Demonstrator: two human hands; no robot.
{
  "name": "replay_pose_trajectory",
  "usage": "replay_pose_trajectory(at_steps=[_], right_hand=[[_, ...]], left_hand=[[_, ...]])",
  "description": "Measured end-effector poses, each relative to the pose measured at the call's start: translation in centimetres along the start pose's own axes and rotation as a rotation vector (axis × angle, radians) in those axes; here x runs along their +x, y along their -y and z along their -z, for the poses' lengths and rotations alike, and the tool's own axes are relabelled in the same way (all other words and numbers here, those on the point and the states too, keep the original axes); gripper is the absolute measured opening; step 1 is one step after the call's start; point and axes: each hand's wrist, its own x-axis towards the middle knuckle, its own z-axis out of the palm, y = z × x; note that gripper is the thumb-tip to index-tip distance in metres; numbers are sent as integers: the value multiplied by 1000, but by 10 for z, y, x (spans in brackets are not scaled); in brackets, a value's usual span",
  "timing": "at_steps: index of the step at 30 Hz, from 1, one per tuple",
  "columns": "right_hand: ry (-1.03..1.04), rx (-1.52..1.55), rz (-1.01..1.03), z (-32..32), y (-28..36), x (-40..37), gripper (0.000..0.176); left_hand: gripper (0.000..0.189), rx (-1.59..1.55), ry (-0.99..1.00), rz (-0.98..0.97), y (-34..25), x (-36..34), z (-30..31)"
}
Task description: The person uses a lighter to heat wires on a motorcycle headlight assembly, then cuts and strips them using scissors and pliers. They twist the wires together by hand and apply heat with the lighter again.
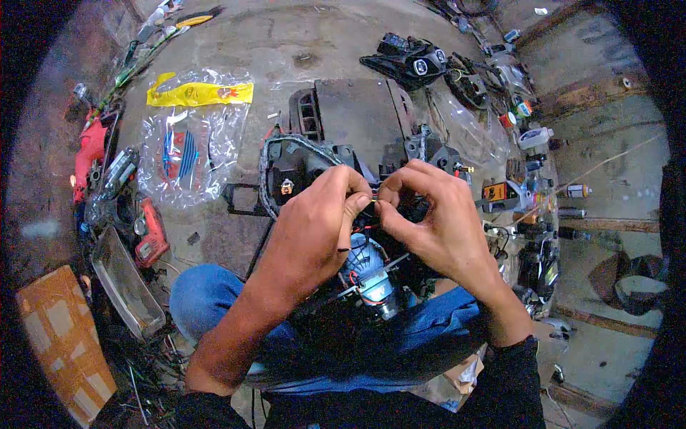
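My left hand (321, 214) and my right hand (432, 214) meet at the middle of the view, each with thumb and forefinger closed in a pinch. Between the fingertips shows a short bit of thin yellowish wire (374, 201); most of it is hidden by the fingers. Just below lies a lamp unit with a bluish rounded body (366, 259) and a metal bracket, and red wire runs close to it. Behind my hands stands a black headlight housing (300, 154) with a greyish rim, partly covered by my left hand.
A flat dark board (354, 111) lies beyond the housing. At left are a clear plastic bag (193, 150) with a yellow band, a red tool (151, 234) and a metal tray (128, 282). Black lamp parts (411, 63) lie far right; bottles and cans (534, 137) line the right side.
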Motion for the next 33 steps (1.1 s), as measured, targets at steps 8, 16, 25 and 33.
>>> replay_pose_trajectory(at_steps=[8, 16, 25, 33], right_hand=[[-34, -12, 28, 0, -2, 1, 16], [-26, -4, 44, -1, -3, 0, 14], [-55, 252, -98, 0, 4, 1, 16], [-72, 15, 66, -1, -3, 0, 12]], left_hand=[[18, -27, -23, 20, 3, 1, -1], [19, -58, 2, 48, 3, 2, 1], [17, -93, -60, 58, 1, 2, 2], [18, -100, -48, 88, -1, 1, 3]])
